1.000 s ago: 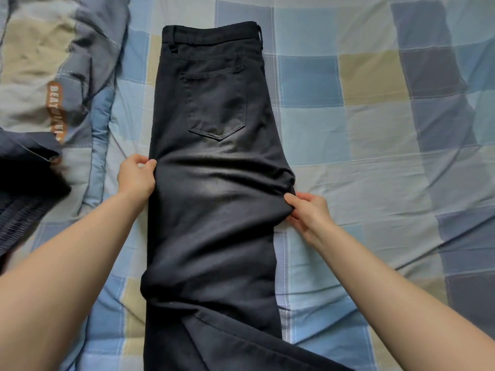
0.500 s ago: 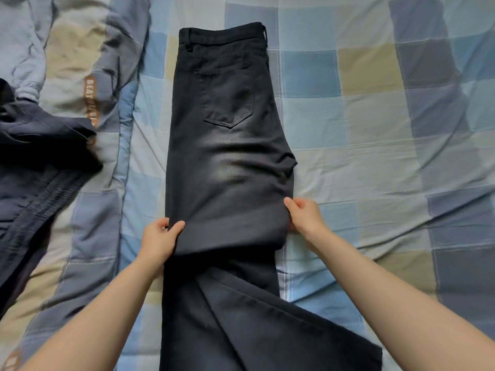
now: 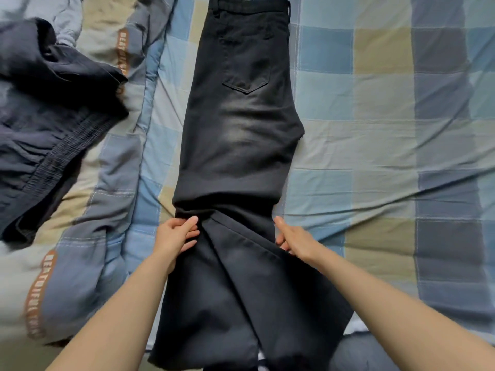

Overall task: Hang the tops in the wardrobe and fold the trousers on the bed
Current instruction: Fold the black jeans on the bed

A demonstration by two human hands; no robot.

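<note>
far left, a dark garment (image 3: 51,108) lies heaped on the quilt (image 3: 88,253). my left hand (image 3: 175,238) pinches the near edge of the black trousers (image 3: 241,135), thumb over fingers. the trousers lie lengthwise on the checked bed (image 3: 401,129), waistband far. my right hand (image 3: 293,238) rests open against the other edge, gripping nothing i can see. soft, fairly heavy cloth, i judge; take both side edges.

Checked bed sheet (image 3: 388,124): black trousers (image 3: 241,145), dark garment (image 3: 45,108), quilt (image 3: 88,236).

One head-worn view looks steeply down, seemingly close, over the bed (image 3: 375,129).
</note>
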